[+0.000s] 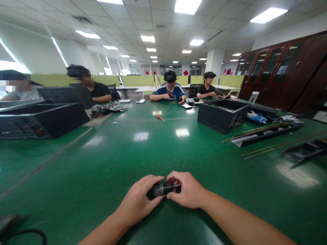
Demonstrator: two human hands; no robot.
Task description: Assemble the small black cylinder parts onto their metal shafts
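Note:
Low in the middle of the head view, a black power drill (159, 190) lies sideways between my two hands, its ringed chuck pointing right. My left hand (141, 196) is wrapped round the body, thumb and fingers on either side of it. The fingers of my right hand (187, 190) close around the front end of the chuck. A thin piece, perhaps a bit, shows at the tip, partly hidden by those fingers. Most of the drill's rear is covered by my left palm.
Across the green table (117, 153) lies a red-handled screwdriver (159, 117). Black computer cases (213, 117) stand right and left. Thin rods (255, 131) rest on a metal channel at right. A black cable (28, 231) curls at the lower left. Several people sit opposite.

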